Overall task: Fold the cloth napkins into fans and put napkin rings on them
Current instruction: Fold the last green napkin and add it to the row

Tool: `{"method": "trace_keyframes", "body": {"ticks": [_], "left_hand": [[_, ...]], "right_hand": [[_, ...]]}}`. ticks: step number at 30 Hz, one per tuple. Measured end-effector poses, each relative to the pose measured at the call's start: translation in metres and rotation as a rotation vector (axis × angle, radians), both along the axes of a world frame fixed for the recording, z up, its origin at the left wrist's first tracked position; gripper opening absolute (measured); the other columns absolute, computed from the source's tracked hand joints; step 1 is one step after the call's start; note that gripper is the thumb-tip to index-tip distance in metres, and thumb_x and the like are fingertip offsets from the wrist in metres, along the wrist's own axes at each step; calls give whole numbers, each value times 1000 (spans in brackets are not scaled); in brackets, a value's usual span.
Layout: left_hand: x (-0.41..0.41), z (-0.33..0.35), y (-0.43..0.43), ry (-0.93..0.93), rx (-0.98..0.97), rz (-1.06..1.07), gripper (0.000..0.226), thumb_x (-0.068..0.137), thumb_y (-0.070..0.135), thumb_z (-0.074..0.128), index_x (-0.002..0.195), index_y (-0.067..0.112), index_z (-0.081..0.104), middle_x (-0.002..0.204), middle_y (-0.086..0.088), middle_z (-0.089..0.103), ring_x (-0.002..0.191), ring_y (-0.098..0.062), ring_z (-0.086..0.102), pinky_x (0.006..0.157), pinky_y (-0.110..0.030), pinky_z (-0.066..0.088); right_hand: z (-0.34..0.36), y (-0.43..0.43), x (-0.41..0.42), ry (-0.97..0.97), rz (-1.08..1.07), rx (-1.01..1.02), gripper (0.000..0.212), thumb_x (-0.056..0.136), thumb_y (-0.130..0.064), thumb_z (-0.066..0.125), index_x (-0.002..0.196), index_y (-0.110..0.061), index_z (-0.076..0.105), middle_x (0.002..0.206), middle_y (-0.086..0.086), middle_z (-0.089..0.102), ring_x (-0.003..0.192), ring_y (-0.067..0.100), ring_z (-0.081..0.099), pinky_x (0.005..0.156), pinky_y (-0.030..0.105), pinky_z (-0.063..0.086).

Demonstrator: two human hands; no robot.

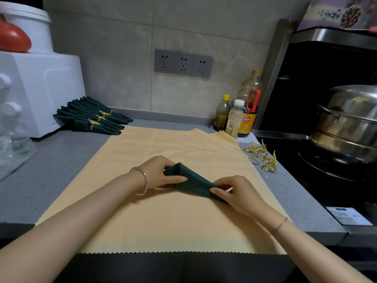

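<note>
One napkin [193, 180] in left hand [161, 172], right hand [236, 193]; three ringed fans [91, 117]

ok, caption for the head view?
Left hand and right hand pinch a green napkin on a yellow cloth; ringed napkins left, gold rings right.

Chinese characters, too blurred to read, on the dark sauce bottle [249, 119] and purple box [326, 14]
</note>
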State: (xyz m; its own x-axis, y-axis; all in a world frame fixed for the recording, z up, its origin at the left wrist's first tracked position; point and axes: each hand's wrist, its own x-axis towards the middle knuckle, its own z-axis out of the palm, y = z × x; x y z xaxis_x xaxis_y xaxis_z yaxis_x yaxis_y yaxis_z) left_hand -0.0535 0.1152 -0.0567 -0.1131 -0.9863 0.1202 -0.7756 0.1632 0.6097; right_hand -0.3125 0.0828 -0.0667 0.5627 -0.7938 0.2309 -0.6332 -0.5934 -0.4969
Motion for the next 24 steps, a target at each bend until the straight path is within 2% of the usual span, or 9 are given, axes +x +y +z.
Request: {"method": "trace_keyframes", "body": {"ticks": [2,5,9,13,15,18,20,22,24], "left_hand": [[-2,3,-9,79,-8,41,43,80,49,69,74,6,65,56,7,46,52,-8,36,52,-22,29],[-5,4,-23,119,-22,100,39,81,46,71,59,16,60,50,10,42,49,-8,34,51,-22,27],[-4,-2,-38,75,-16,135,39,77,50,72,60,18,59,60,3,50,57,-13,43,57,-25,33],[-5,-7,-41,2,-24,179,35,75,54,72,62,25,57,65,8,54,65,-13,51,60,-26,38],[-9,-9,-37,-73,-71,247,32,74,56,71,73,27,58,73,12,52,73,-11,51,59,-25,37],[-13,-7,-30,-163,-196,284,34,77,51,71,102,31,57,89,12,54,80,-9,49,60,-24,36],[-15,-4,-28,-213,-316,179,38,82,40,70,116,30,57,108,11,57,92,-10,50,74,-23,40],[-21,-2,-25,-223,-393,27,35,87,33,66,120,27,60,117,9,60,106,-14,53,89,-26,40],[-29,-2,-21,-257,-352,-100,39,87,41,63,124,28,60,121,10,62,112,-12,53,98,-30,40]], "right_hand": [[4,-6,2,-93,-24,186,12,88,-29,65,87,-21,74,77,-9,71,69,3,62,67,23,45],[8,-13,4,-196,-81,335,17,84,-28,71,84,-11,71,64,0,62,59,7,50,58,19,36],[10,-20,8,-176,-129,354,19,80,-26,75,77,-10,67,52,-8,53,44,0,38,44,11,29],[11,-24,13,4,-117,206,16,79,-29,75,75,-18,64,66,-7,59,56,3,46,53,15,35],[15,-25,16,112,-110,128,15,80,-30,73,79,-18,64,76,-3,62,64,7,50,58,19,38],[18,-26,18,169,-146,149,22,80,-35,72,88,-19,60,86,-5,61,78,11,54,64,23,42],[19,-26,19,207,-177,161,28,80,-40,71,93,-19,58,86,-8,56,83,13,54,71,27,45],[21,-27,21,266,-192,137,31,81,-41,70,98,-18,58,88,-7,52,87,14,52,77,30,46],[23,-29,24,287,-196,141,33,80,-40,71,98,-18,56,92,-5,50,89,15,51,76,29,44]]}}
